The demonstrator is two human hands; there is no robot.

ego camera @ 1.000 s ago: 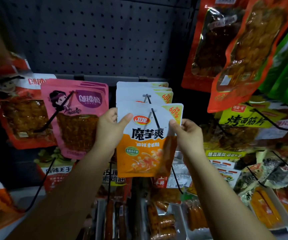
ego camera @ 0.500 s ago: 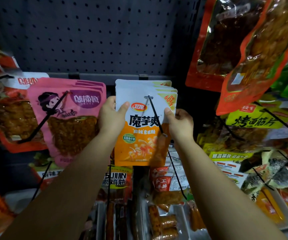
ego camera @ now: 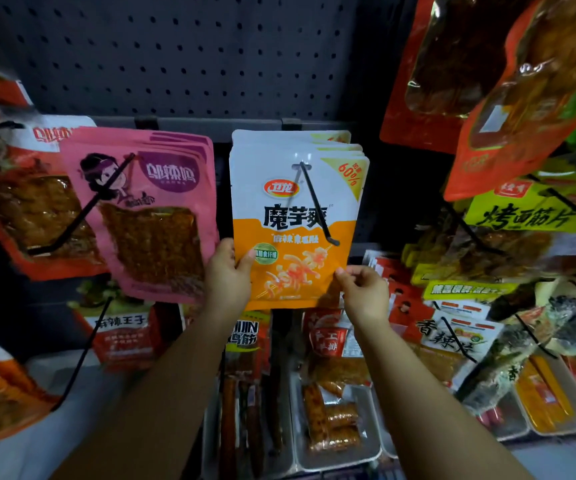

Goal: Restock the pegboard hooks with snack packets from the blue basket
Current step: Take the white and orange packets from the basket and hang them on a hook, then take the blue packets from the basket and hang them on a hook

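Snack packets [ego camera: 295, 216], white above and orange below, hang in a small stack on a black hook [ego camera: 316, 202] at the middle of the pegboard [ego camera: 193, 53], and the front one is in both hands at its lower half. The left hand [ego camera: 226, 277] takes the lower left edge, thumb laid over the printed face and fingers tucked behind; the right hand [ego camera: 366, 292] pinches the lower right corner between thumb and fingertips. The hook wire passes through the hole near the packet's top and juts out toward me, so I judge the packet already threaded and the hands merely squaring it against those behind. It looks light, a thin glossy pouch that would flex and crackle and slide a little under a loose grip; the flat sealed edges, where the hands already are, seem the safest hold, and the punched hole the part likeliest to tear if tugged. Just left of it hangs a pink packet [ego camera: 144, 209] with a cartoon figure on its own hook, and orange-red bags [ego camera: 480, 74] hang high to the right. Below the forearms sit trays [ego camera: 335, 459] of wrapped sausages and sticks. The blue basket is not in view.
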